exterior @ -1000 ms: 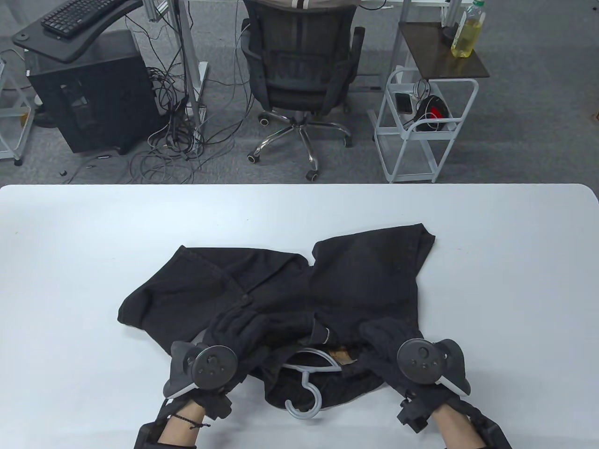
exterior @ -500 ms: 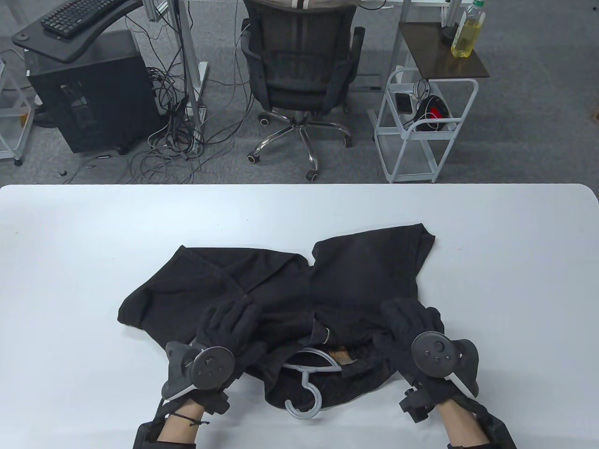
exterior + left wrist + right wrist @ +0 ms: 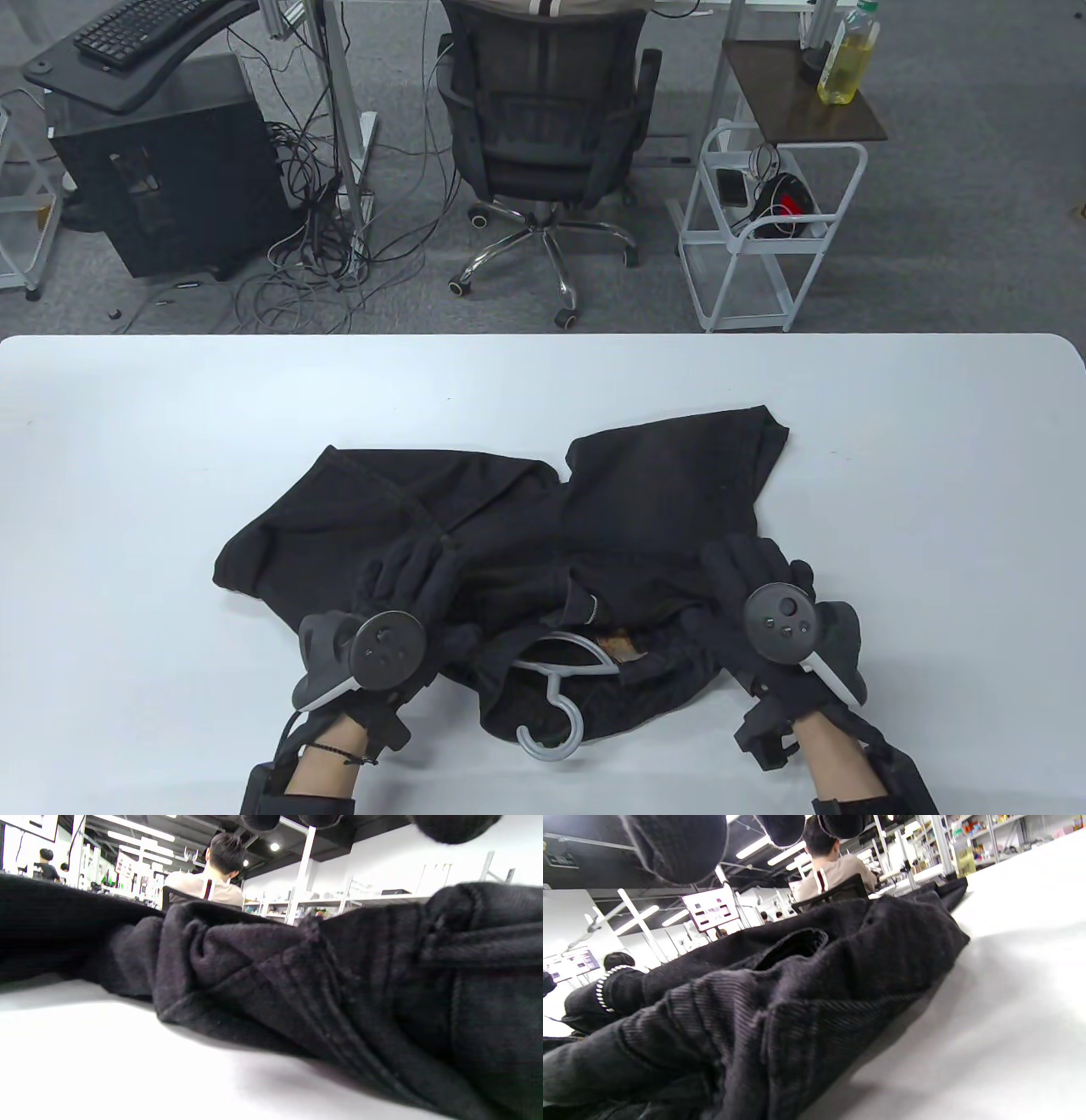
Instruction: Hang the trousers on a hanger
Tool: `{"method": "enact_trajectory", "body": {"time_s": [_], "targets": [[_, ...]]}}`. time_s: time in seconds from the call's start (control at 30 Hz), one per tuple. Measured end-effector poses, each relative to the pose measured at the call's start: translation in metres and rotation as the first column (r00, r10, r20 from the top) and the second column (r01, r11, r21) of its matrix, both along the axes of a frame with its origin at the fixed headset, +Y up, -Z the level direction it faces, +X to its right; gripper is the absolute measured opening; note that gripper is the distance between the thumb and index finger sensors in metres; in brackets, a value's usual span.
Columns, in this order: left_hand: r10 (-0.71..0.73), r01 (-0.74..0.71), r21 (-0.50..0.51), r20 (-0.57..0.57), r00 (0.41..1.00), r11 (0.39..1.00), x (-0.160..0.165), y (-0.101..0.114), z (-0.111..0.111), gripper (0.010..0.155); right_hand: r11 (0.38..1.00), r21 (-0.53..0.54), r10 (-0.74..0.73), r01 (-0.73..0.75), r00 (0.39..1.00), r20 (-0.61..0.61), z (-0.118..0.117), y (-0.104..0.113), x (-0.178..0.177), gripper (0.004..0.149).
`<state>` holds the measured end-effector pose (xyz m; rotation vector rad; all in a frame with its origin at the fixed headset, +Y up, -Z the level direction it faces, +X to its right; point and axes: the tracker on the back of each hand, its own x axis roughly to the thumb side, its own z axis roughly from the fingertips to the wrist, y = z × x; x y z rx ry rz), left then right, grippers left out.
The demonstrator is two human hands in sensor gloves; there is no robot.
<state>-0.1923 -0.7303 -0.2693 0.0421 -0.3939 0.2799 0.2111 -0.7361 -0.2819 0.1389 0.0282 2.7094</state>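
Left hand (image 3: 416, 586) lies on the waist end of the black trousers (image 3: 543, 526), fingers spread flat and stretched forward over the cloth; the right hand (image 3: 755, 577) does the same on the other side, fingers extended rather than curled. Neither appears to pinch or hold anything, and both wrist views show fingertips hanging clear above the bunched fabric. Pressing down at both ends of the waistband probably keeps the garment spread and steady around the grey plastic hanger (image 3: 560, 679).

That hanger sits between the two hands, its shoulders tucked into the open waist and its hook (image 3: 551, 730) poking out toward the person over the near hem. The trousers rest on the white surface (image 3: 170, 424), legs fanned away from the person, left leg folded over itself. With the hanger only partly inside, the waist likely still needs drawing over its bar.
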Motion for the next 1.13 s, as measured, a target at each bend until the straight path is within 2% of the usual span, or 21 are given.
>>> {"method": "enact_trajectory", "body": {"time_s": [0.1, 0.17, 0.3, 0.67, 0.83, 1.13], "targets": [[-0.002, 0.002, -0.128, -0.002, 1.000, 0.992, 0.000, -0.008, -0.004, 0.085, 0.999, -0.040, 0.010, -0.010, 1.000, 0.016, -0.004, -0.005, 0.002, 0.079], [-0.003, 0.003, -0.164, 0.001, 1.000, 0.986, 0.001, -0.013, -0.007, 0.085, 0.998, -0.064, 0.018, -0.016, 0.999, 0.027, -0.006, -0.008, 0.002, 0.079], [0.007, -0.008, -0.153, -0.005, 1.000, 0.988, 0.001, -0.012, -0.007, 0.084, 0.993, -0.117, 0.035, -0.032, 0.999, 0.025, -0.008, -0.013, 0.004, 0.080], [0.024, -0.025, -0.166, -0.013, 1.000, 0.986, -0.001, -0.014, -0.006, 0.081, 0.991, -0.130, 0.008, -0.007, 1.000, 0.008, -0.009, -0.012, 0.004, 0.078], [0.066, -0.066, -0.097, -0.007, 0.998, 0.993, -0.003, -0.008, -0.004, 0.079, 0.991, -0.133, 0.010, -0.010, 1.000, -0.006, -0.008, -0.013, 0.002, 0.077], [0.090, -0.091, -0.088, -0.018, 0.996, 0.992, -0.006, -0.005, -0.004, 0.077, 0.989, -0.145, 0.019, -0.023, 0.999, -0.025, -0.008, -0.015, -0.002, 0.077]]}}
